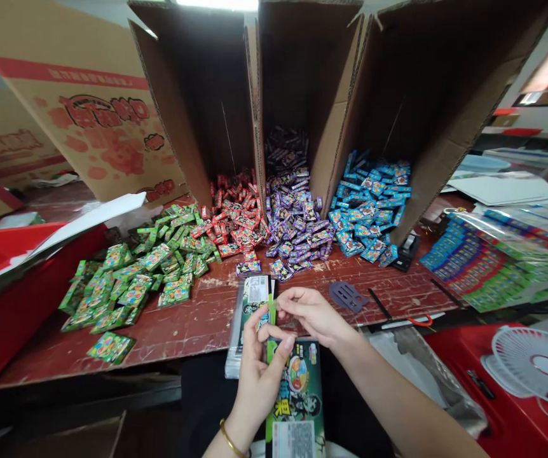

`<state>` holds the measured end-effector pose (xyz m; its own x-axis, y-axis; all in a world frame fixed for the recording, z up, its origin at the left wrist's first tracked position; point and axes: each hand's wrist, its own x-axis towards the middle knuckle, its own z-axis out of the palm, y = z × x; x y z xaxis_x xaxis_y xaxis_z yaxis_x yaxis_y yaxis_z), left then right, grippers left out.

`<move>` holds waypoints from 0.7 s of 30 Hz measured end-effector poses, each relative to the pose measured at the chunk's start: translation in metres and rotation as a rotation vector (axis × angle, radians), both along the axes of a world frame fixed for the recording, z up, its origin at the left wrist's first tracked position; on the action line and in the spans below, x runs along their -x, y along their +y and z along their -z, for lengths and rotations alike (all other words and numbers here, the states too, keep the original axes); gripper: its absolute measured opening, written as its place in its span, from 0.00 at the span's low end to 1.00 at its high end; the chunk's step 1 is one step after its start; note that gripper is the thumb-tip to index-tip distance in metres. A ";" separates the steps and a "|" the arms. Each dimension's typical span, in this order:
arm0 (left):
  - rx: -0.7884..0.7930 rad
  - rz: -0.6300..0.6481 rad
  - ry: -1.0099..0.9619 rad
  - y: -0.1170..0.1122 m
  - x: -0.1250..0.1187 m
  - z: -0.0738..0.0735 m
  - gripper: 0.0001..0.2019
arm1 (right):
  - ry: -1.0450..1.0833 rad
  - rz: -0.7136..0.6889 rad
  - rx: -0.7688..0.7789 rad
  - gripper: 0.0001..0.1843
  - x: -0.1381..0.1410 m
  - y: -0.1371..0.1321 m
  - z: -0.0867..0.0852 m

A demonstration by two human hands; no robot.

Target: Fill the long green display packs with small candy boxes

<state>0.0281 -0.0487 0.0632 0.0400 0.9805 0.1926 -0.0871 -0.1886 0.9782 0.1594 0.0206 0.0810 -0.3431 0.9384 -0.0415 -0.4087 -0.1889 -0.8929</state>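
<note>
My left hand (pixel 258 366) and my right hand (pixel 311 313) meet at the table's near edge. Both pinch the top of a long printed plastic bag (pixel 297 397) that hangs down toward me. The left thumb and fingers are closed on the bag's green upper edge. The right fingers curl onto the same edge from the right. A stack of similar flat bags (pixel 250 305) lies on the worn red table (pixel 198 318) just behind my left hand.
Heaps of small packets cover the table: green (pixel 135 280), red (pixel 233 219), purple (pixel 295 222) and blue (pixel 372 207), the last three spilling from tipped cardboard boxes (pixel 302 76). Filled bags (pixel 488 261) lie right. A white fan (pixel 536 366) sits on a red surface.
</note>
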 end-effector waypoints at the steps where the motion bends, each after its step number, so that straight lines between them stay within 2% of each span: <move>1: -0.003 -0.015 0.014 0.001 0.001 0.002 0.27 | -0.052 0.063 -0.049 0.14 -0.004 0.000 -0.004; 3: -0.005 -0.032 0.055 0.004 0.004 0.007 0.31 | -0.214 0.124 -0.158 0.14 -0.016 -0.001 -0.013; 4: -0.005 -0.034 0.080 0.005 0.004 0.009 0.33 | -0.315 0.089 -0.210 0.14 -0.023 -0.001 -0.019; 8: -0.015 -0.040 0.145 0.009 0.001 0.015 0.36 | -0.712 -0.297 -0.380 0.09 -0.040 0.002 -0.037; 11: 0.003 -0.029 0.131 0.010 -0.003 0.015 0.36 | -0.908 -0.449 -0.468 0.08 -0.037 0.005 -0.043; 16: -0.004 -0.033 0.162 0.010 -0.005 0.015 0.37 | -1.069 -0.497 -0.551 0.11 -0.025 0.008 -0.048; 19: -0.020 -0.036 0.167 0.011 -0.005 0.016 0.37 | -1.115 -0.500 -0.507 0.06 -0.022 0.009 -0.046; 21: -0.018 -0.057 0.167 0.011 -0.005 0.016 0.38 | -1.075 -0.484 -0.412 0.05 -0.020 0.011 -0.039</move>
<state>0.0331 -0.0375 0.0475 0.0178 0.9786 0.2050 0.0878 -0.2058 0.9746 0.1793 0.0312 0.1198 -0.6308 0.7353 -0.2478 0.5974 0.2564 -0.7599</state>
